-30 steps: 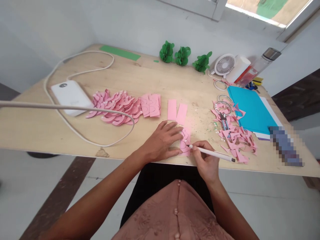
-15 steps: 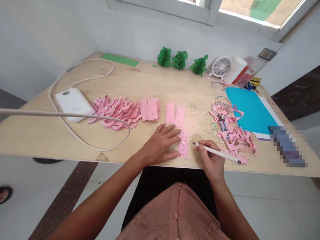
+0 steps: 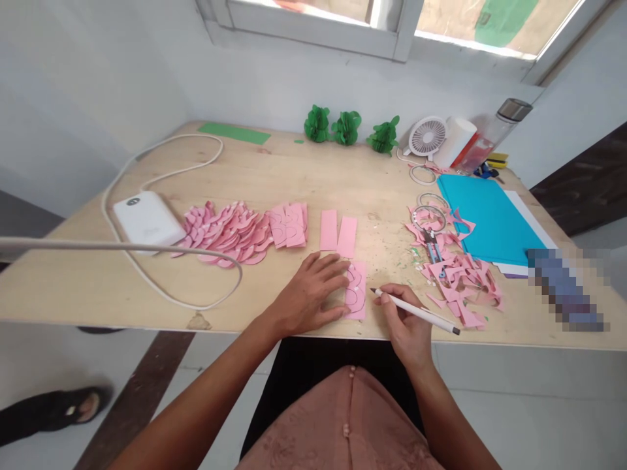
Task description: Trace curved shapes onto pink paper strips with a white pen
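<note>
My left hand [image 3: 313,294] lies flat near the table's front edge, its fingertips on the left side of a pink paper strip [image 3: 360,307] with curved outlines drawn on it. To the right, my right hand [image 3: 410,333] grips a white pen [image 3: 428,315], its dark tip just off the strip. Behind them lie two plain pink paper strips [image 3: 328,230]. Farther left are a small stack of outlined pink papers [image 3: 289,225] and a heap of cut wavy pink pieces [image 3: 238,228].
Pink scraps [image 3: 465,281] lie at right around scissors [image 3: 432,245], beside a blue folder [image 3: 490,212]. Green paper shapes [image 3: 346,128], a small fan [image 3: 428,136] and a bottle [image 3: 494,134] stand along the back. At left, a white cable [image 3: 105,202] loops around a white power bank [image 3: 147,220].
The view has tilted up slightly, so the table sits lower. Both hands keep nearly the same pose, the pen tip still beside the strip. Someone's foot shows more at lower left.
</note>
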`<state>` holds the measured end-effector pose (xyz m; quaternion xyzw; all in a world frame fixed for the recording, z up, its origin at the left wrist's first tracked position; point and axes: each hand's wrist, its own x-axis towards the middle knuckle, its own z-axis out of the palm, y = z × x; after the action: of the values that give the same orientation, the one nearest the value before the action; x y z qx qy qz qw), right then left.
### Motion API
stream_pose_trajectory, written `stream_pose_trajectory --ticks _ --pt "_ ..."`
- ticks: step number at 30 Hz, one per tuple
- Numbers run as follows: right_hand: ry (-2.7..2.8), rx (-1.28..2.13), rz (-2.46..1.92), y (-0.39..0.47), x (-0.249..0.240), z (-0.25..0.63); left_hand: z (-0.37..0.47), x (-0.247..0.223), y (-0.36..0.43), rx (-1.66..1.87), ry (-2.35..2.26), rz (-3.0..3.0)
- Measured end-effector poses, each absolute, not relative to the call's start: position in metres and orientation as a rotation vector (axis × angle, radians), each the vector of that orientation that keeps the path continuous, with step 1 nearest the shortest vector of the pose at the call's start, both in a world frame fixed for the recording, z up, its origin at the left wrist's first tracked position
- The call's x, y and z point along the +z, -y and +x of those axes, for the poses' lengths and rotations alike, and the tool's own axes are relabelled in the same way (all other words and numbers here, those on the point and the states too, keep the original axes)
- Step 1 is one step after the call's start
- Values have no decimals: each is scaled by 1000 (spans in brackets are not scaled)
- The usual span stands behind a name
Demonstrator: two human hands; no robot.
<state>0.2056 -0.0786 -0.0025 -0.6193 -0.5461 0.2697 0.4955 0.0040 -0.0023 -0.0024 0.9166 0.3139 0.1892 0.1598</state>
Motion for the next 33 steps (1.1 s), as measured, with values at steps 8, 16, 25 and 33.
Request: stream_pose_trajectory --ticks 8,16,25,33 --pt "1335 609 -1519 80 -2 205 4 -2 3 631 -902 2555" --pt "1632 321 -1505 79 -10 203 4 -3 3 806 -890 2513" --pt "1817 171 -1510 80 -4 197 4 -2 14 799 -871 2565" --pt "1758 289 -1495 75 -2 194 5 -2 20 718 -948 2546"
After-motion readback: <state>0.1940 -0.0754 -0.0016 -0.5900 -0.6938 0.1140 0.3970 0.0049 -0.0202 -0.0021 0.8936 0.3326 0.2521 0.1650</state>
